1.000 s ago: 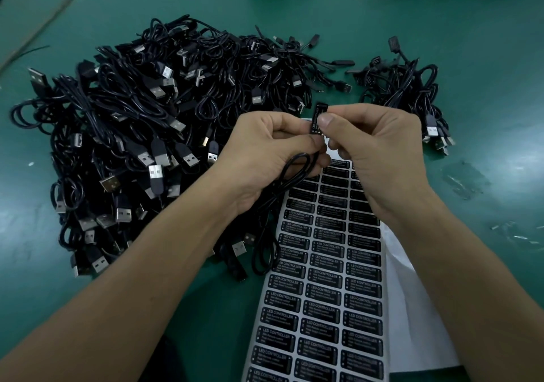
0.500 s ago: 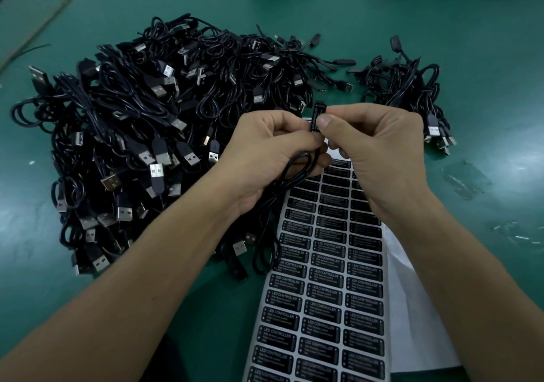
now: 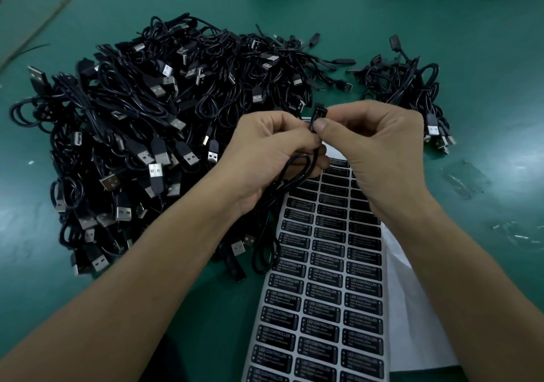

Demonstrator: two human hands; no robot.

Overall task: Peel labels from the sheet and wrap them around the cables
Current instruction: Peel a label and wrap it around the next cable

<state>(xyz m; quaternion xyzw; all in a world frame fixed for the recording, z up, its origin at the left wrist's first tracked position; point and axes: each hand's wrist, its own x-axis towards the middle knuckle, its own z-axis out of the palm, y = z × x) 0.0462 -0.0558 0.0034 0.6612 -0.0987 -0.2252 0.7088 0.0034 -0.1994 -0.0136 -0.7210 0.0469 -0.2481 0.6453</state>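
My left hand [image 3: 273,158] grips a looped cable [image 3: 276,188]; my right hand [image 3: 379,152] pinches a label [image 3: 317,118] against it, over the sheet's [image 3: 329,278] twelve-o'clock edge. Open counter [image 3: 485,57] lies at three o'clock, the cable pile [image 3: 147,134] at nine.

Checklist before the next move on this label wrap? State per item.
1. Cable held: left hand grips the cable, with its slack hanging below. Ok.
2. Label held: right hand pinches the label at the cable's top end. Ok.
3. Label closed flush round the cable: fingertips cover the seam. Cannot tell.
4. Sheet lies flat under the hands, with rows of labels left. Ok.
5. Big pile at left has cables to draw from. Ok.
6. Small pile at right, labelled or not: cannot tell.
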